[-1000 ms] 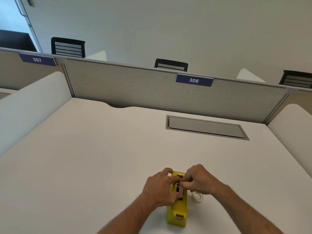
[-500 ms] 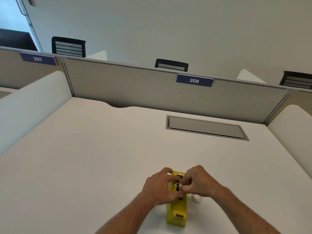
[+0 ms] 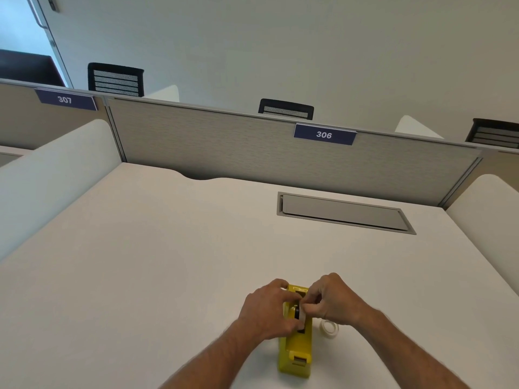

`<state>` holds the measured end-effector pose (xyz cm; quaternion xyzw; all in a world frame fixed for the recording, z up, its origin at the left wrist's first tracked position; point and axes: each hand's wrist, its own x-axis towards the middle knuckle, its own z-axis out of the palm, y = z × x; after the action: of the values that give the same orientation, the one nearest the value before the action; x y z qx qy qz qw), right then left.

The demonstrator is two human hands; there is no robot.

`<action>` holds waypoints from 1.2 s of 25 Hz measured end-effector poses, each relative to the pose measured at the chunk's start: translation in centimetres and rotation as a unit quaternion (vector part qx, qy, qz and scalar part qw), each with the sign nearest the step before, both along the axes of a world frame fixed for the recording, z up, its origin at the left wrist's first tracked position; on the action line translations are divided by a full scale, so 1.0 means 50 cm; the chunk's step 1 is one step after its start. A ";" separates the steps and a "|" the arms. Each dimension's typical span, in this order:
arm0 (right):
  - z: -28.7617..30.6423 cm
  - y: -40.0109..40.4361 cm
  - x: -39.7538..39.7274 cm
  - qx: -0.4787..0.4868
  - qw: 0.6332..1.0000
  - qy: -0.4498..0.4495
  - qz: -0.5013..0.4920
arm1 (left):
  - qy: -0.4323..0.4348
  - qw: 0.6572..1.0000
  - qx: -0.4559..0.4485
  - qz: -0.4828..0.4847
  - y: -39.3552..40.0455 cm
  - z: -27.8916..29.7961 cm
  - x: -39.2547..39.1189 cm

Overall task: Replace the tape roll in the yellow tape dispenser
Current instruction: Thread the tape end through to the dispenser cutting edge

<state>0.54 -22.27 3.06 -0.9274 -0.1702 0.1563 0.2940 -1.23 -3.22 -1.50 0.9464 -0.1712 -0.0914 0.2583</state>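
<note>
The yellow tape dispenser (image 3: 297, 349) lies on the white desk (image 3: 168, 262) near the front edge, its cutter end toward me. My left hand (image 3: 266, 310) wraps the dispenser's left side. My right hand (image 3: 331, 301) pinches a tape roll on a black hub (image 3: 299, 314) that sits in the dispenser's slot, together with the left thumb. Fingers hide most of that roll. A second, clear tape roll (image 3: 329, 327) lies flat on the desk just right of the dispenser, partly behind my right wrist.
A grey cable hatch (image 3: 342, 213) is set into the desk at the back right. A grey partition (image 3: 252, 153) labelled 306 closes the back. White side dividers (image 3: 47, 175) stand left and right. Chair backs (image 3: 285, 109) show beyond.
Both hands stayed on the dispenser and shifted slightly. The fingers of the right hand curled tighter over the roll in the slot.
</note>
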 end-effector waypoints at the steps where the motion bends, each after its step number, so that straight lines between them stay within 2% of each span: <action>1: 0.001 0.001 0.002 -0.001 1.000 0.001 -0.002 | -0.001 1.000 0.002 0.000 0.000 0.000 0.000; 7: 0.010 -0.003 0.005 -0.021 1.000 0.011 0.007 | -0.003 1.000 -0.001 0.000 0.000 0.002 0.000; 13: 0.012 0.005 -0.002 -0.060 0.998 -0.016 0.030 | -0.007 1.000 -0.012 0.003 -0.001 -0.001 0.000; 30: 0.021 0.013 0.000 -0.064 0.997 -0.018 0.036 | 0.009 1.000 -0.015 0.009 -0.002 -0.001 -0.001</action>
<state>0.53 -21.63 4.12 -0.9402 -0.1983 0.1607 0.2255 -1.26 -3.34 -1.53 0.9431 -0.1616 -0.0945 0.2749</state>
